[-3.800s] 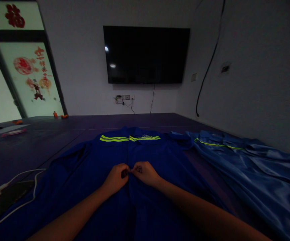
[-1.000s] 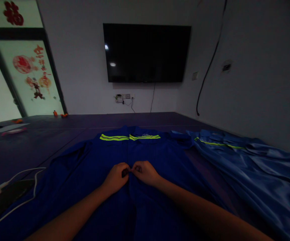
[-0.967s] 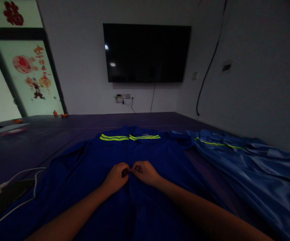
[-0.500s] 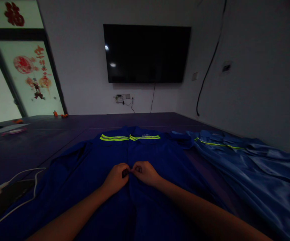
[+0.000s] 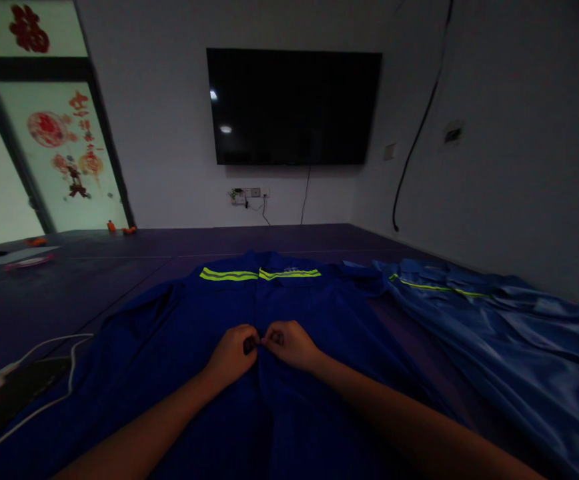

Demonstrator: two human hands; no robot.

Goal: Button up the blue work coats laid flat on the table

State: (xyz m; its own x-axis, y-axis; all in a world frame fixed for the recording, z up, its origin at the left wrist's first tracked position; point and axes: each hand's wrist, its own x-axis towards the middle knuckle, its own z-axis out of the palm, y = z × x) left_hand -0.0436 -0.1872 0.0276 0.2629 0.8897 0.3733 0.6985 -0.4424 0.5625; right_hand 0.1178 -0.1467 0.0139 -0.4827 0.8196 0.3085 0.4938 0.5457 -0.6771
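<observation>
Head view: the blue jacket [image 5: 264, 393] lies flat, front up, so left hand [image 5: 234, 350] and right hand [image 5: 290, 343] can meet mid-front, apparently pinching its cloth in dim light.

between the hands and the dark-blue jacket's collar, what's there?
The front of the jacket, crossed by yellow-green stripes. Shows in the head view.

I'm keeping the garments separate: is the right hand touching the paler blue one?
Apart. The head view shows the right hand over the darker garment, with purple surface visible between it and the paler garment.
</observation>
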